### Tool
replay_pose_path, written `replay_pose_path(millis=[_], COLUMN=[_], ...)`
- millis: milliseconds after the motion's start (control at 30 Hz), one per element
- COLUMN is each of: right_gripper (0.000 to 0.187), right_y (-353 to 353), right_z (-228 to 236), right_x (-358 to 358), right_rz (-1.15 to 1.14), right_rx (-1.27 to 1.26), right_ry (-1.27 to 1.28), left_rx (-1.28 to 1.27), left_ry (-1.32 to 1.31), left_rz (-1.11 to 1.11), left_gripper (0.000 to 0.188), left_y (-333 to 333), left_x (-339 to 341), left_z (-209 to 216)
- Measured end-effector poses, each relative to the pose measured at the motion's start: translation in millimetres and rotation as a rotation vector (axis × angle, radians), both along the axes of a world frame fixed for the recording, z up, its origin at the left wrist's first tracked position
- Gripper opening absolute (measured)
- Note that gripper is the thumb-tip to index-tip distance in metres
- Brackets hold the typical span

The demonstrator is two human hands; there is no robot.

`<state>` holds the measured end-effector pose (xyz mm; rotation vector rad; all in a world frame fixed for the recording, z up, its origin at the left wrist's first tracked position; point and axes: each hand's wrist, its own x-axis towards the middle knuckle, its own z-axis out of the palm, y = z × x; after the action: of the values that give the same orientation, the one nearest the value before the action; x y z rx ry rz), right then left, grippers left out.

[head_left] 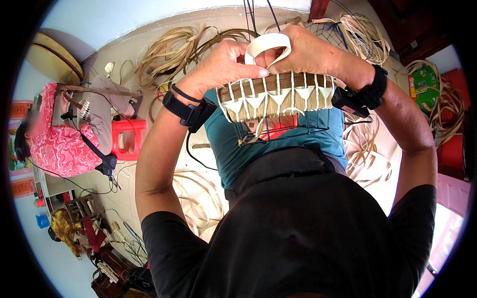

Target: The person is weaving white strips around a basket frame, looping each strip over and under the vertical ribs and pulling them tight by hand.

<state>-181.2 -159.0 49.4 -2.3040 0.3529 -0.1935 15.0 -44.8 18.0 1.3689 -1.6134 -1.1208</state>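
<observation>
Across my lap rests a partly woven basket (276,102), tan and brown with cream strips crossing it in upright bands and triangles. Its black wire frame (285,135) shows bare along the near side. A wide cream strip (269,42) rises in a loop above the far edge. My right hand (303,52) is closed, pinching that strip close to the weave. From the other side, my left hand (223,64) is closed at the strip's base, its thumb along the basket's far edge; its fingertips are partly hidden behind the loop and the weave.
Coils of tan strip (171,52) lie on the floor ahead, with more loose strips (367,154) beside my legs. To the left, a person in a pink patterned top (64,149) sits near a red stool (128,140). A black cable (196,158) hangs from my left wrist device.
</observation>
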Motion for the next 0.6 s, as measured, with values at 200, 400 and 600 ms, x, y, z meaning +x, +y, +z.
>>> replay_pose_path(millis=[200, 400, 600], right_gripper=[0.017, 0.024, 0.025], right_y=[3, 10, 10], right_z=[5, 17, 19], right_x=[-1, -6, -13], right_rz=[-0.038, -0.068, 0.053], right_rx=[0.191, 0.199, -0.113], right_ry=[0.040, 0.026, -0.194], left_rx=[-0.055, -0.035, -0.052], left_ry=[-0.081, -0.091, -0.119], left_rz=[0.026, 0.055, 0.058], left_gripper=[0.026, 0.022, 0.021], left_y=[-2, 0, 1], left_x=[2, -7, -7], left_z=[-5, 5, 9])
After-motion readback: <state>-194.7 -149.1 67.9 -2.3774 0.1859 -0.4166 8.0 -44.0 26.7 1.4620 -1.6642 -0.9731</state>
